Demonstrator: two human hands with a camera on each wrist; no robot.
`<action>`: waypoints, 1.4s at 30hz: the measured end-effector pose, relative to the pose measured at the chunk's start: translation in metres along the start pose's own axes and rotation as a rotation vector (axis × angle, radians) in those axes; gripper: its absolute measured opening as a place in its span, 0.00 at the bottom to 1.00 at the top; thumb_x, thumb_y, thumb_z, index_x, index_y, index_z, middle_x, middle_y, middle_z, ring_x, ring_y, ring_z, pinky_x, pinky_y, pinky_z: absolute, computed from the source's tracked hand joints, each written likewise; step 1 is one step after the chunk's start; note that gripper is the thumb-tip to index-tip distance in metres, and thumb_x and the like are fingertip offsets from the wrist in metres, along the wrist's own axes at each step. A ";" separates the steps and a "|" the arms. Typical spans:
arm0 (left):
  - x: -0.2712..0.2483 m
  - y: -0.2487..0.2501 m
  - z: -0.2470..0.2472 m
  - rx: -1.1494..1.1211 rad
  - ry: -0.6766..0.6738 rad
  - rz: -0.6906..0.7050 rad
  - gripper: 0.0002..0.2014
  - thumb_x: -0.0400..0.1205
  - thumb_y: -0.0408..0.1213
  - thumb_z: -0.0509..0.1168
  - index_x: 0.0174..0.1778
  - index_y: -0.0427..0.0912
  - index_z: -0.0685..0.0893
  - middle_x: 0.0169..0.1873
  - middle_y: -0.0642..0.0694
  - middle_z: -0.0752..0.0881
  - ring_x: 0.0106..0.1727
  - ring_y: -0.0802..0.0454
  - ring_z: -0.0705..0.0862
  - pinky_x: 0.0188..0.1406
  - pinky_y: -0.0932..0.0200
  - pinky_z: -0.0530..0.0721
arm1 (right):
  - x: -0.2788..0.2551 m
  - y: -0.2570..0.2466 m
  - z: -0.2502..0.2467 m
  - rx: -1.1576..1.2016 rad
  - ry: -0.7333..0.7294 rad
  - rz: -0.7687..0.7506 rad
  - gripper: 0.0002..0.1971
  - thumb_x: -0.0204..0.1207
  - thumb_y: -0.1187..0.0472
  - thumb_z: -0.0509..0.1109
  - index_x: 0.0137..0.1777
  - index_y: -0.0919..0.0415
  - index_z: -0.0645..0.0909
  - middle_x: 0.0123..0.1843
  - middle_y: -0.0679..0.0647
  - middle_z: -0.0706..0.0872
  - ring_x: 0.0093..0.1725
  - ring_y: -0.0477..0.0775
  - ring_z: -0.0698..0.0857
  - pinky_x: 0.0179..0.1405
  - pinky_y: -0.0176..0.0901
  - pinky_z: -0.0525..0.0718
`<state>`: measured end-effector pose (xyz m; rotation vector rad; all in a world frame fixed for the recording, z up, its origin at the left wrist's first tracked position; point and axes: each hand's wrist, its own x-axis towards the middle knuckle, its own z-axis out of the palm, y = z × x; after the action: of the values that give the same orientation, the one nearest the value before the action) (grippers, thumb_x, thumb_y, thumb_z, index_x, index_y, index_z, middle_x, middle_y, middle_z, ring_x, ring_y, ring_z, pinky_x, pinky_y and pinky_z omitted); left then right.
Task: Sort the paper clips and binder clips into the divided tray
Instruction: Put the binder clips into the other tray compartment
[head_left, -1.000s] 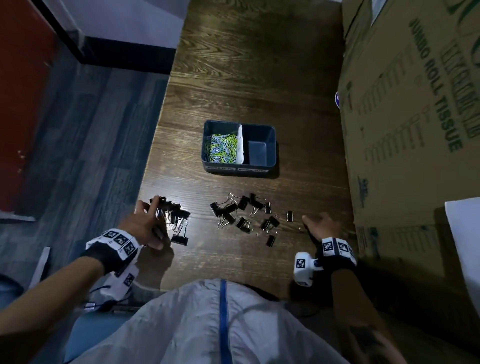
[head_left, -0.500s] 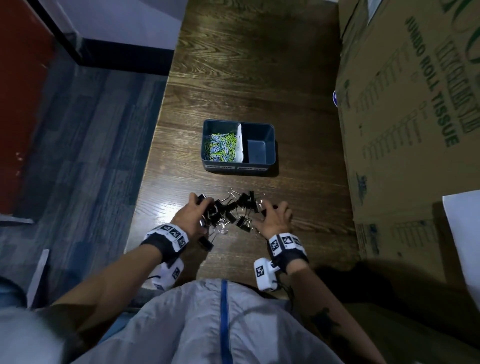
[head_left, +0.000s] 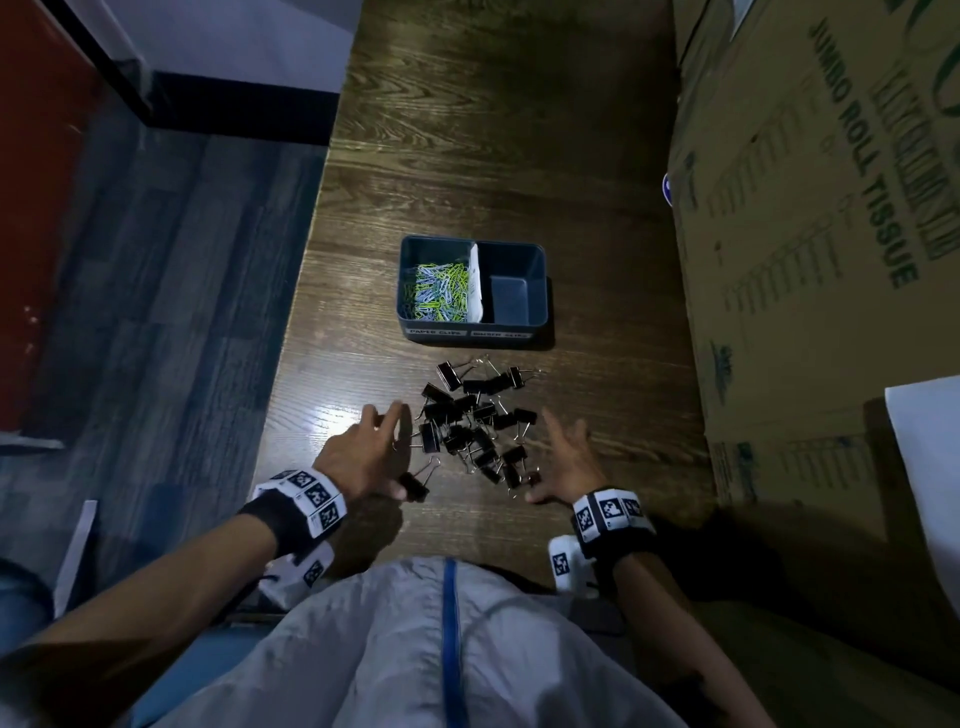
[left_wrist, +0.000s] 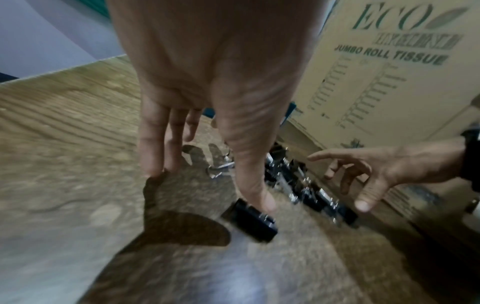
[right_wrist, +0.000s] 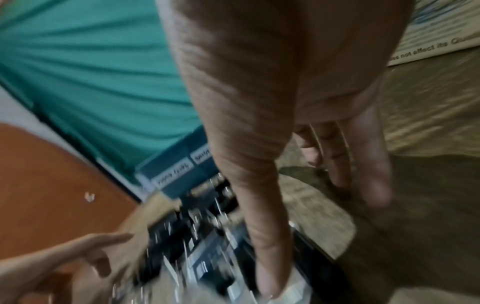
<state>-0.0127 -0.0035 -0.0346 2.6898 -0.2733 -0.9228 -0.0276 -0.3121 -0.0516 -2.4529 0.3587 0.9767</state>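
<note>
A dark blue divided tray (head_left: 472, 333) sits mid-table; its left compartment holds coloured paper clips (head_left: 441, 288), its right compartment (head_left: 511, 299) shows only its bare floor. Several black binder clips (head_left: 475, 423) lie heaped in front of it. My left hand (head_left: 363, 452) is open at the heap's left side, thumb tip touching one stray binder clip (left_wrist: 255, 223). My right hand (head_left: 563, 460) is open at the heap's right side, thumb against the near clips (right_wrist: 207, 257). Neither hand grips anything.
A large cardboard box (head_left: 810, 218) marked JUMBO ROLL TISSUE lines the table's right side. The table's left edge (head_left: 306, 291) drops to a blue-grey floor. A white sheet (head_left: 930, 457) shows at the far right. My grey-clad torso (head_left: 447, 649) is close to the near edge.
Both hands swept the scattered binder clips inward into one heap, then drew back and opened beside it. The heap now lies nearer the tray.
</note>
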 end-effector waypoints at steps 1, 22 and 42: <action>-0.001 -0.002 0.005 0.007 -0.018 0.006 0.63 0.60 0.50 0.84 0.82 0.51 0.48 0.64 0.42 0.69 0.46 0.48 0.80 0.38 0.55 0.81 | 0.000 0.001 0.006 -0.035 -0.004 -0.007 0.70 0.50 0.65 0.91 0.83 0.32 0.47 0.84 0.55 0.51 0.81 0.68 0.65 0.72 0.72 0.77; 0.076 0.031 -0.020 0.119 0.009 0.002 0.72 0.56 0.63 0.81 0.84 0.52 0.36 0.85 0.44 0.43 0.79 0.35 0.58 0.70 0.37 0.75 | 0.048 -0.073 -0.040 -0.071 -0.057 -0.094 0.68 0.58 0.50 0.88 0.87 0.36 0.40 0.90 0.52 0.39 0.87 0.69 0.39 0.80 0.78 0.52; 0.072 0.066 -0.019 -0.232 0.116 0.141 0.18 0.73 0.27 0.73 0.57 0.42 0.80 0.52 0.45 0.74 0.51 0.41 0.81 0.51 0.51 0.80 | 0.026 -0.076 -0.020 -0.216 0.111 -0.286 0.34 0.72 0.61 0.81 0.76 0.51 0.70 0.75 0.58 0.67 0.68 0.65 0.80 0.61 0.58 0.83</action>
<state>0.0490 -0.0806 -0.0399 2.4643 -0.3060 -0.7072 0.0326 -0.2596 -0.0318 -2.6639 -0.0684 0.7946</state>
